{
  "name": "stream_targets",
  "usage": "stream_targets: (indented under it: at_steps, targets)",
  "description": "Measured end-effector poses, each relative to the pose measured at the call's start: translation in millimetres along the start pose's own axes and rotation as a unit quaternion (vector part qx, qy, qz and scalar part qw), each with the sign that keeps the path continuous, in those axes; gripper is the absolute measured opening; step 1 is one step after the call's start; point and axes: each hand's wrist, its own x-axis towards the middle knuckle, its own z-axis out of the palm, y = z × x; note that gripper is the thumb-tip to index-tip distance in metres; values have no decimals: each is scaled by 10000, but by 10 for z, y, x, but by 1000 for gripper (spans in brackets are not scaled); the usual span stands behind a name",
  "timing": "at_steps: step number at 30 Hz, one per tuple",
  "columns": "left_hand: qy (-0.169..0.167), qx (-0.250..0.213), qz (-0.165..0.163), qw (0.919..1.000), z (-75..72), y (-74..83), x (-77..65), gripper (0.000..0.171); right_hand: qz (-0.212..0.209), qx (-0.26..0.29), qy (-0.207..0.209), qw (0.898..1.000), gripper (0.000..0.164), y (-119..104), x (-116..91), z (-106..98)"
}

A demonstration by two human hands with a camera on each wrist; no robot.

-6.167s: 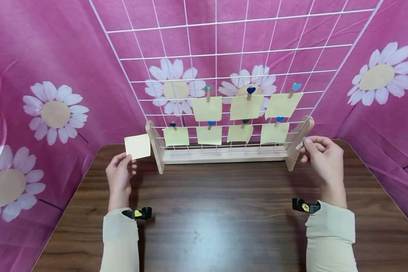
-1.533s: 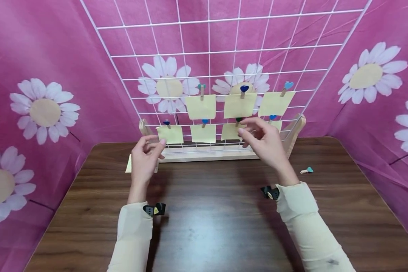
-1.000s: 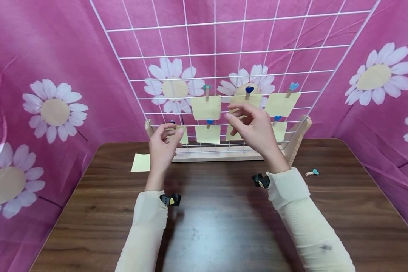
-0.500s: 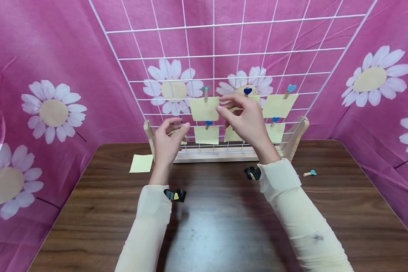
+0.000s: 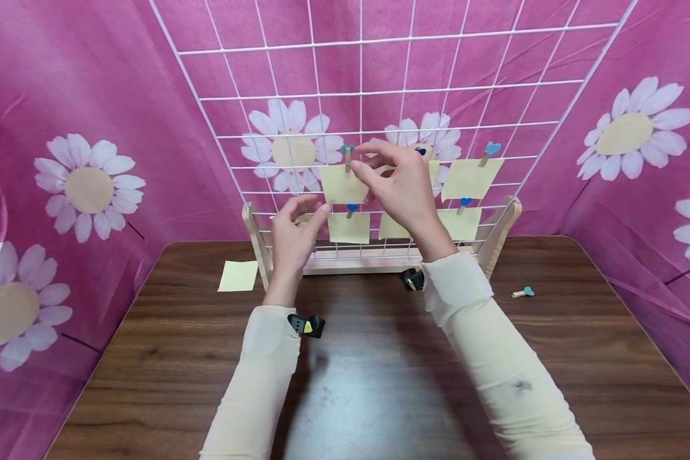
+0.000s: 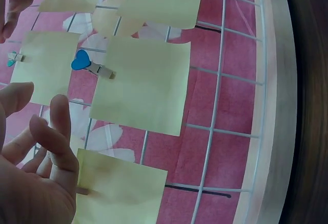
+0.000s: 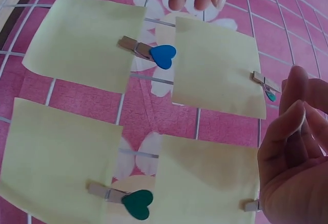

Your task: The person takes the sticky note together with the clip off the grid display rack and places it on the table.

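Note:
Several yellow sticky notes hang in two rows on a white wire grid [image 5: 402, 39], each clipped by a small heart-topped clothespin. My right hand [image 5: 399, 188] is up at the upper-left note [image 5: 339, 185], thumb and fingertips right beside its teal-heart clothespin [image 5: 348, 158]. In the right wrist view a small gap shows between those fingertips and the teal heart [image 7: 270, 96]. Lower and to the left, my left hand [image 5: 295, 243] hovers before the lower-left note [image 6: 123, 188], fingers loosely curved, nothing between them. The left hand hides most of that note in the head view.
A loose sticky note [image 5: 238, 276] lies on the brown table [image 5: 368, 370] left of the wooden stand [image 5: 497, 239]. A teal-heart clothespin [image 5: 523, 292] lies right of it. Pink flowered cloth [image 5: 195, 172] hangs behind and at both sides.
The note once in my left hand and the clothespin once in my right now lie on the table. Since then the left hand has moved right, the right hand left and up to the upper-left note.

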Motion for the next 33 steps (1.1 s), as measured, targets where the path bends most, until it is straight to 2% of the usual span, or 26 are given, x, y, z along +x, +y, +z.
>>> stream_targets:
  at_steps: [7,15,22,27,33]
  targets:
    - [-123,-455,-175,9987,3,-36,25,35,3,-334,-139,9993,27,-50,86,61]
    - [-122,-401,-313,9986,29,-26,44,34,-113,-645,-304,9974,29,-70,129,51]
    - [-284,-764,-474,9955,65,-21,51,31,-19,-1124,-570,9920,33,-107,150,46]
    - [-375,-805,-487,9949,86,-12,40,32,70,-1199,-622,9908,31,-122,155,39]
    - [-276,-858,-408,9951,90,-5,23,27,191,-1252,-616,9900,29,-117,152,32]
